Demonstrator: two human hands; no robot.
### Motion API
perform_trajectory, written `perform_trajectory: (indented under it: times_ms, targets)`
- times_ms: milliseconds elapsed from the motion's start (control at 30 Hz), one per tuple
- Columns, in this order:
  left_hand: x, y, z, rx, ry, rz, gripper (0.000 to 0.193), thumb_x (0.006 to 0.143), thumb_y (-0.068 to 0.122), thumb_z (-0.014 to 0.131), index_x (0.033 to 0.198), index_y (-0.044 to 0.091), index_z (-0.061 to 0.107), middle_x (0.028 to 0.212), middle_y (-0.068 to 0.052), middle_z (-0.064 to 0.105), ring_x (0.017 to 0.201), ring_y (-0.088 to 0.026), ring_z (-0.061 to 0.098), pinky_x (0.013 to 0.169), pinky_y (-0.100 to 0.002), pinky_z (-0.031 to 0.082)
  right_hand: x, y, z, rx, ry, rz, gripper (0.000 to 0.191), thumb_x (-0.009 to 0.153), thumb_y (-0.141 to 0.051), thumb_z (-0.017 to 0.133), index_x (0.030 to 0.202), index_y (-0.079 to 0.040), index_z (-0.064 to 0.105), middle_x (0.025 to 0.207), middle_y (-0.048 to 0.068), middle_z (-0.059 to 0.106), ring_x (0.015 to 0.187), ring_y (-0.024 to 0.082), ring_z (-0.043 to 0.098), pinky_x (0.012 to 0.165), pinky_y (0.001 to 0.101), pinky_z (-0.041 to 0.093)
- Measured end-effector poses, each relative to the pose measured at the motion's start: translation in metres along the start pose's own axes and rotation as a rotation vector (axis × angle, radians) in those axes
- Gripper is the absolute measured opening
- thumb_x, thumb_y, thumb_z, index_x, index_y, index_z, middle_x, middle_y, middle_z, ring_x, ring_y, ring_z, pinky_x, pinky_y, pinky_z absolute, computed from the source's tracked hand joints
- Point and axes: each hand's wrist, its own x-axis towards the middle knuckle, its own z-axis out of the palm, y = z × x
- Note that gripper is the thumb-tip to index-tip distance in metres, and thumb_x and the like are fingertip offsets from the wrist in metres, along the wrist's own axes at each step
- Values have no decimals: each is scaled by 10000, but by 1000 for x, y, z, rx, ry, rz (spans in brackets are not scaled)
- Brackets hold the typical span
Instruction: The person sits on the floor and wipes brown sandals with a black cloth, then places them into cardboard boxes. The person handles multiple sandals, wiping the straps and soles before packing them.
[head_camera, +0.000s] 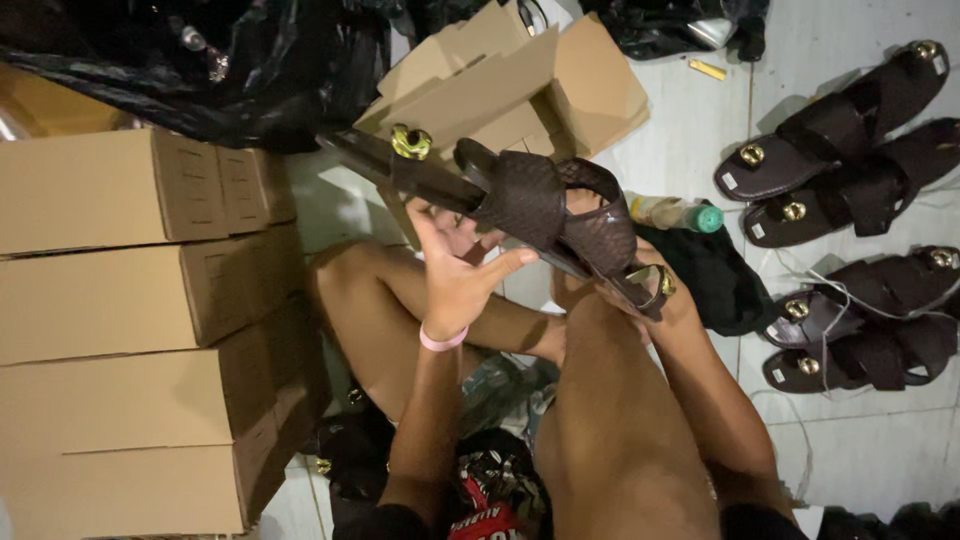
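Brown sandals (540, 215), 2 held, 4 pairs (850, 210) aside

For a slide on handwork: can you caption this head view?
Seated on a tiled floor, both hands, left and right, hold up a pair of brown sandals beside stacked cardboard boxes.
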Motion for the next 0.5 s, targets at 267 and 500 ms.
perform_trajectory:
  times_ms: [267, 500]
  targets:
    - [-7, 6, -14, 38, -94, 37, 937, 816, -87, 888, 1412, 71, 183, 1512, -167, 437, 1426, -292, 501, 1173, -465, 522, -10, -5, -1, -34, -2, -62, 410, 951, -137, 691, 1336, 2, 662, 1361, 123, 678, 1209, 193, 662, 1043, 314, 526]
    - [-5, 48, -82, -693, -306, -5, 988, 837, 712, 660, 1532, 175, 208, 1464, -231, 540, 1285, -462, 619, 956, -673, 586, -16, -83, -34, 291, -89, 195, 498, 987, -211, 669, 1422, 25, 604, 1329, 104, 650, 1186, 171, 598, 1012, 311, 480]
